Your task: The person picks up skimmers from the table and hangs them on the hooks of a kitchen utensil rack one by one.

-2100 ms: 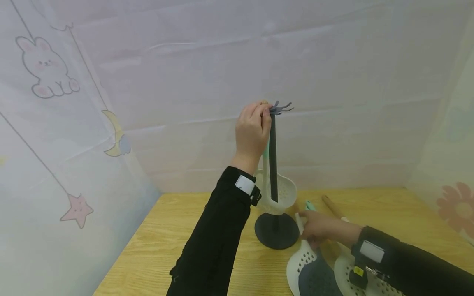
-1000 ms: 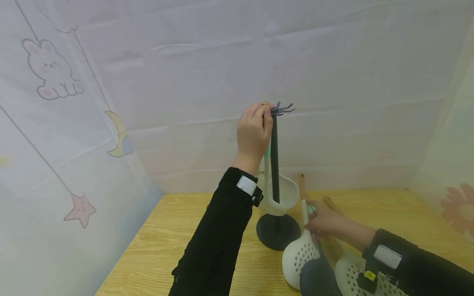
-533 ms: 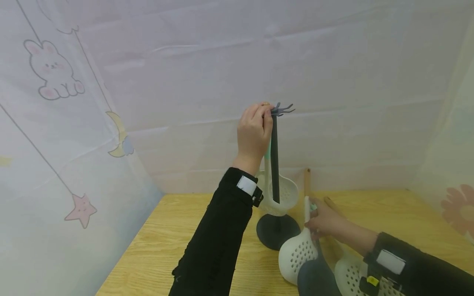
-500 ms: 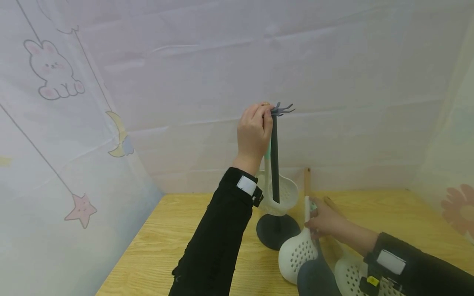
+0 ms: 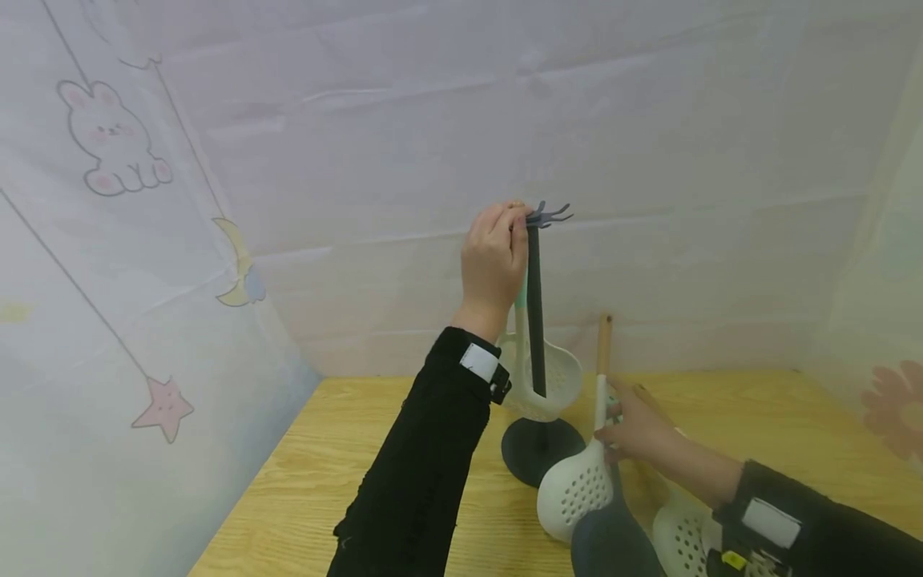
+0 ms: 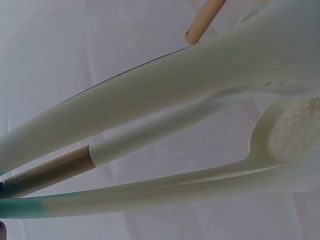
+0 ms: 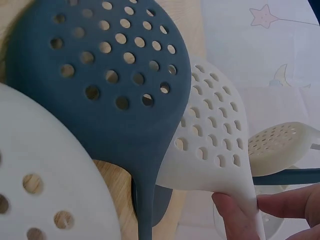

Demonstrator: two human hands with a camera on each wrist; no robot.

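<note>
Pale printed cloth walls, with a rabbit [image 5: 115,136], a moon and a star drawn on them, close in a wooden table [image 5: 346,449] where a dark stand [image 5: 535,320] rises from a round base.

Over the last 2 seconds the right hand [image 5: 634,425] has lifted a white skimmer [image 5: 577,489] off the table. Earlier its handle lay low and slanted among the other utensils; now it is tipped up almost vertical, the wooden end [image 5: 604,340] climbing higher than it was half a second ago. By the look of it, the skimmer is being brought up toward the hooks [image 5: 550,215] at the top of the stand, though it is well below them for now.

Its long axis runs near upright: the perforated bowl points down and toward the camera, just beside the stand's base, and the wooden tip points up. In the right wrist view the fingers [image 7: 235,210] pinch the handle right at the neck of the bowl, with a dark skimmer [image 7: 110,85] and another white one [image 7: 45,190] lying under it.

The left hand [image 5: 493,260] has not moved; its fingers are curled around the top of the stand, where 1 white ladle [image 5: 541,373] already hangs.
</note>
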